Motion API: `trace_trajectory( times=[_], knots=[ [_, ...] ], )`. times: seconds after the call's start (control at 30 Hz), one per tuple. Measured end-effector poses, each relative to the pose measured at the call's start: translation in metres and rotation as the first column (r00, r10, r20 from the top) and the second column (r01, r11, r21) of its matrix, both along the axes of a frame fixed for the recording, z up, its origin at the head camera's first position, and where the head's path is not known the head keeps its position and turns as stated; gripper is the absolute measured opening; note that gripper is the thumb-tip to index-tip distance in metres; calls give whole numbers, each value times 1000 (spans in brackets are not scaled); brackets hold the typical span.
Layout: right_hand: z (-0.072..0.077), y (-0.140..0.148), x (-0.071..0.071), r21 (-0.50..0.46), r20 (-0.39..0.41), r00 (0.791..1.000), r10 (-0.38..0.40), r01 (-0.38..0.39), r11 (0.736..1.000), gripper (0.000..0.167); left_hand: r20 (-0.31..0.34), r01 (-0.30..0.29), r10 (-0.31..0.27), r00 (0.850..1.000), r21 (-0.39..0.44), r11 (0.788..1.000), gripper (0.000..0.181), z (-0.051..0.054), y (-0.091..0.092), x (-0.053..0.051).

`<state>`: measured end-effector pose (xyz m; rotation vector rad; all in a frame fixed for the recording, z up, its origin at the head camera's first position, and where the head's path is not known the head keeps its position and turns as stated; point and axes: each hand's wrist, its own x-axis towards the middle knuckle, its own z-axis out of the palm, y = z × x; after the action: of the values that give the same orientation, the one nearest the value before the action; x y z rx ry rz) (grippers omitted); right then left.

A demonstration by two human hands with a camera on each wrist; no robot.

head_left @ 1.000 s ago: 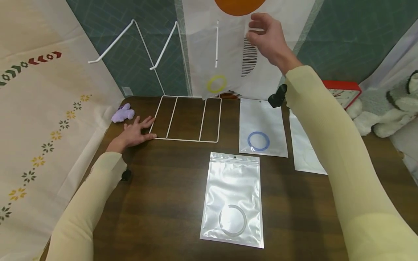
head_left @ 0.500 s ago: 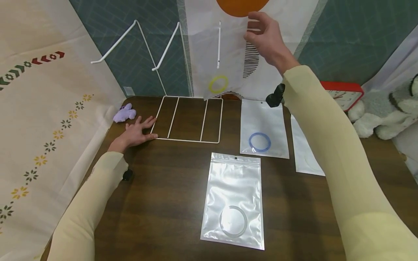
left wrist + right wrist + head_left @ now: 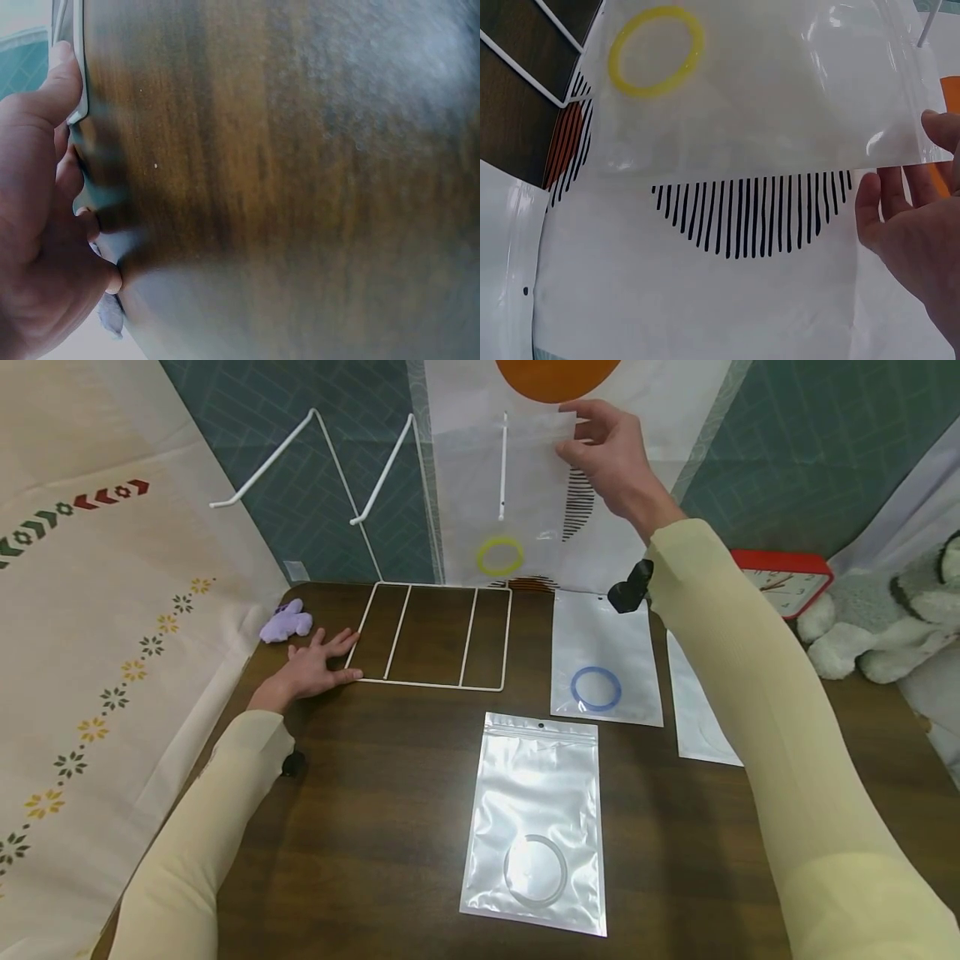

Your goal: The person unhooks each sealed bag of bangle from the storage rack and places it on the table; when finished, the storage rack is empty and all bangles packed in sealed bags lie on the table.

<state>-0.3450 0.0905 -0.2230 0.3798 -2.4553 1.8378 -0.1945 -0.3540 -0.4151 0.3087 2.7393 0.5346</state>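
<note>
My right hand [image 3: 618, 460] pinches the upper right corner of a clear zip bag [image 3: 465, 485] by its edge. A yellow ring [image 3: 500, 556] shows near the bag's bottom; the right wrist view shows this ring [image 3: 656, 51] too. The bag hangs upright by the right prong [image 3: 503, 468] of a white wire rack [image 3: 431, 684]; whether the prong passes through the bag's hole I cannot tell. My left hand [image 3: 307, 670] rests with spread fingers on the left end of the rack's base, its thumb [image 3: 60, 86] on the front corner bar in the left wrist view.
A silver zip bag [image 3: 536, 793] with a pale ring lies in front. Behind it are a bag [image 3: 607, 635] with a blue ring and another bag [image 3: 697, 702], partly under my right sleeve. A purple plush [image 3: 287, 620], a red clock [image 3: 783, 578] and a grey-white plush [image 3: 885, 618] stand around.
My right hand has come slightly down, and the held bag's upper right corner now shows between the fingers. The bag faces me more squarely. My left hand has stayed on the rack.
</note>
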Motion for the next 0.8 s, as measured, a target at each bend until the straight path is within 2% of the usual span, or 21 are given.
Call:
trace_trajectory(
  times=[0.3, 0.57, 0.8],
  knots=[
    [3, -3, 1, -83, 20, 997, 77, -75, 994, 46, -6, 5, -5, 1000, 1, 1000, 81, -1, -1, -2],
    [3, -6, 4, -39, 22, 997, 80, -79, 996, 43, -12, 12, -12, 1000, -7, 1000, 82, -2, -1, -2],
    [5, -8, 4, -54, 47, 996, 75, -72, 996, 37, -19, 10, -10, 1000, -15, 1000, 82, -3, -3, -4]
  ],
)
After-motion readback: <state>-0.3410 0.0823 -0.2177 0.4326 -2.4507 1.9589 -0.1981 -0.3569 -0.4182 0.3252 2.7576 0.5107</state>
